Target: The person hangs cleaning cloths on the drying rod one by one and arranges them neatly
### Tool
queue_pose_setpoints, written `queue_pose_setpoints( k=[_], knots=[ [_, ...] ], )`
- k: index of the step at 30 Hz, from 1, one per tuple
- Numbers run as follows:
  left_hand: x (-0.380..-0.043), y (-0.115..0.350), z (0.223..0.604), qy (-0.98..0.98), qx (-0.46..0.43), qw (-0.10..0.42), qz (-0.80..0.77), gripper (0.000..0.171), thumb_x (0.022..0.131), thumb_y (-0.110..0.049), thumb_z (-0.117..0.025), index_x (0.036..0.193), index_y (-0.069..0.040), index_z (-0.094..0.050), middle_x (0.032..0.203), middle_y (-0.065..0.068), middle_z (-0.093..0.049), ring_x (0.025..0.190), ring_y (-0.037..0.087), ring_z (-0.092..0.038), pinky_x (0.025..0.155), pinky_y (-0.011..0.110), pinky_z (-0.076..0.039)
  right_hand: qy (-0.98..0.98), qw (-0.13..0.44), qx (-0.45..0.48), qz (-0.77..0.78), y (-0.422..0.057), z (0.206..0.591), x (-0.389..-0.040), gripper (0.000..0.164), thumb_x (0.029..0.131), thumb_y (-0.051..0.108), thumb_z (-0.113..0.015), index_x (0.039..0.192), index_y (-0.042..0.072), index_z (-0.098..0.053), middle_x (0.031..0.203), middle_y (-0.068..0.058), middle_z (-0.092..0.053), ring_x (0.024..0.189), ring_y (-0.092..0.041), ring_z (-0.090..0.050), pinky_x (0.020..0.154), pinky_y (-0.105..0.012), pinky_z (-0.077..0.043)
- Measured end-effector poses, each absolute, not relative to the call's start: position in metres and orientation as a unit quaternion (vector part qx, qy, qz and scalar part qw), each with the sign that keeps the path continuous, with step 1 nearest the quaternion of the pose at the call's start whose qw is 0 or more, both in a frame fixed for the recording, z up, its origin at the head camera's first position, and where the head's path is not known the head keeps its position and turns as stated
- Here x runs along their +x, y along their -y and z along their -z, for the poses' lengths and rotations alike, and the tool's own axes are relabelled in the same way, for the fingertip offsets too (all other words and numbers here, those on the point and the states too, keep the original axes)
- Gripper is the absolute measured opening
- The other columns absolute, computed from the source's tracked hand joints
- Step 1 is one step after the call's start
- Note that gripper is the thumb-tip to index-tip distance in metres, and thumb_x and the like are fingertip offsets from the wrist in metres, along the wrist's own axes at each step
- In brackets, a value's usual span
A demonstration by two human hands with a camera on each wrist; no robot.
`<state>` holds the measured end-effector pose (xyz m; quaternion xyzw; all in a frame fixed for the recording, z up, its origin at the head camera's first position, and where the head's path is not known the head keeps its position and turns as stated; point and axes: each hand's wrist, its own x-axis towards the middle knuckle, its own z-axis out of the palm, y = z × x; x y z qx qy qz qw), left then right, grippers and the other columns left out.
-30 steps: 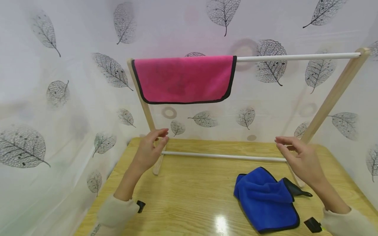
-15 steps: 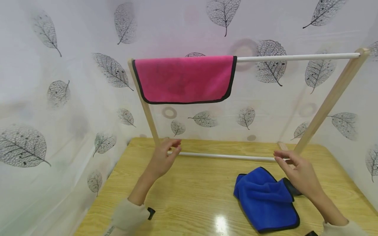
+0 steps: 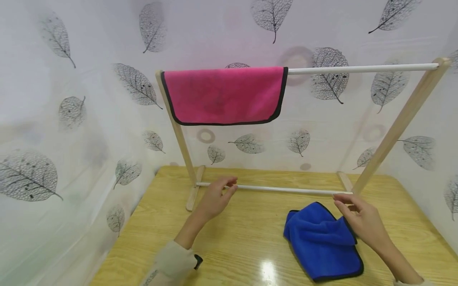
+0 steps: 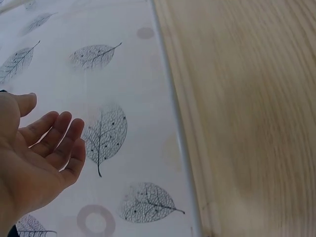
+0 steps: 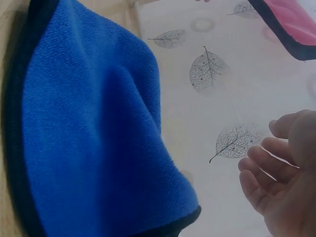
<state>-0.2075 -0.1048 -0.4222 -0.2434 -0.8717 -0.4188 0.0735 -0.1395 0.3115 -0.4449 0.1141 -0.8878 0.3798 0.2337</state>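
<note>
A blue cloth with black edging (image 3: 318, 242) lies crumpled on the right part of the table. My right hand (image 3: 365, 218) hovers at its upper right side, fingers loosely bent and holding nothing. Over the table on the left, my left hand (image 3: 216, 198) overlaps the rack's lower white bar in the head view, also with nothing in it. The left wrist view shows that hand (image 4: 44, 153) with relaxed fingers. In the right wrist view the blue cloth (image 5: 94, 123) fills the left side. A pink cloth (image 3: 223, 97) hangs folded over the rack's upper bar, at its left end.
The drying rack has wooden side posts (image 3: 397, 127), a white upper bar (image 3: 358, 69) and a lower bar (image 3: 279, 189) near the tabletop. Leaf-printed sheeting (image 3: 96, 159) encloses the back and sides of the wooden table (image 3: 247, 226).
My left hand has moved right and down, away from the left post. My right hand has come down closer to the blue cloth. Both cloths stay in place.
</note>
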Motion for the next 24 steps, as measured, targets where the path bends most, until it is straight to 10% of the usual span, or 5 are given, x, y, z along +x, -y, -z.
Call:
queue_pose_setpoints(
  k=[24],
  knots=[
    [-0.214,0.029,0.464,0.891,-0.279,-0.001,0.358,0.034,0.107,-0.022,-0.06,0.136,-0.005,-0.065,0.126,0.008,-0.069,0.11,0.017,-0.066,0.094,0.032,-0.054,0.912,0.22,0.059,-0.342,-0.329,0.478,-0.133,0.021,0.092,0.001,-0.076,0.112,-0.006,-0.073,0.097,-0.017,-0.074,0.086,0.019,-0.05,0.067,-0.004,-0.043]
  ],
)
